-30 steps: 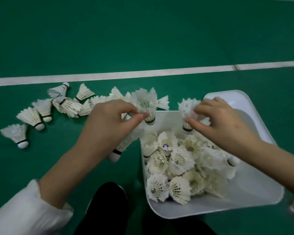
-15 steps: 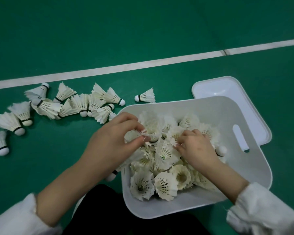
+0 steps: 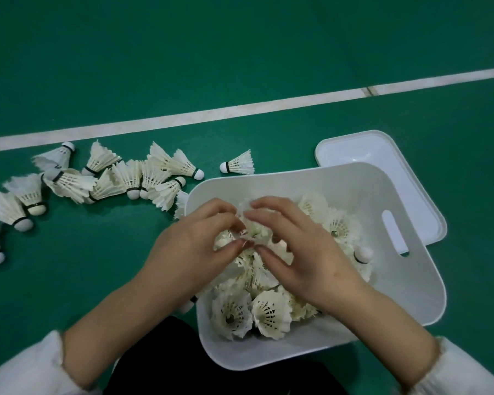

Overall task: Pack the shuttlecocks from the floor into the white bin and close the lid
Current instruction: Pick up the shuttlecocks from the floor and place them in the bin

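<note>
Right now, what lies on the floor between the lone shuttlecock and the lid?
Nothing: in the head view, only bare green floor separates the lone shuttlecock from the lid.

Head-worn camera looks steeply down, close over the white bin (image 3: pixel 397 295).

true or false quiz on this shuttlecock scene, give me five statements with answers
1. The lid lies on the floor, not on the white bin. True.
2. The left hand and right hand are both over the bin. True.
3. Both hands are empty. False: their fingers pinch a held shuttlecock between them.
4. No shuttlecocks lie on the floor. False: a floor pile lies left of the bin.
5. The bin is empty. False: many packed shuttlecocks sit in it.
</note>
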Demonstrator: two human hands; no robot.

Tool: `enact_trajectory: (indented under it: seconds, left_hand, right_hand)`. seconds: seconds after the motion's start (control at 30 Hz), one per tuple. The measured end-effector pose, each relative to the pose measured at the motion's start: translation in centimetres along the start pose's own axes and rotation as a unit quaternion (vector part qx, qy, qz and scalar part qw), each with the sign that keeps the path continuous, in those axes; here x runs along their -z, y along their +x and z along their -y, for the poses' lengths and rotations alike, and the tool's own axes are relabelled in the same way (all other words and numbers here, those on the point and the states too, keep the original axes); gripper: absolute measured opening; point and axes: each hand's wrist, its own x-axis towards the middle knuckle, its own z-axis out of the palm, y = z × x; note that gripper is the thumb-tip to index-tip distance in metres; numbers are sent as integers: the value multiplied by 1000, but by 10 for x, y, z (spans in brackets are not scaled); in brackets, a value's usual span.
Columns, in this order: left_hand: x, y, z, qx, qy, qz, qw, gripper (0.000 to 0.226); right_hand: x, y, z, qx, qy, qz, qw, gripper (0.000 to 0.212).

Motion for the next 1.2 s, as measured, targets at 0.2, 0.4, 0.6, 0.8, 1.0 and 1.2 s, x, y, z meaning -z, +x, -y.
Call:
enact_trajectory:
  seconds: [0.2, 0.4, 0.6, 0.8, 1.0, 1.2]
  left_hand:
    - [6, -7, -9, -11, -40, 25, 999, 48]
    - [19, -4, -10, 13, -104, -15, 994, 43]
    - [7, -1, -3, -36, -58, -4, 998, 13]
    - [0, 1, 3, -76, -15, -39, 996, 23]
    - [0, 8, 5, -75, -20, -52, 996, 26]
    - [-5, 11, 2, -91, -43, -23, 995, 21]
  right_hand:
    - [15, 5, -21, -51, -40, 0, 998, 15]
    - [36, 5, -74, -308, -29, -83, 947, 20]
    - [1, 19, -82, -314, -72, 21, 946, 23]
    - [4, 32, -83, -352, -75, 97, 928, 21]
    - [28, 22, -62, -355, -129, 68, 923, 37]
    - [26, 10, 9, -122, 31, 22, 992, 35]
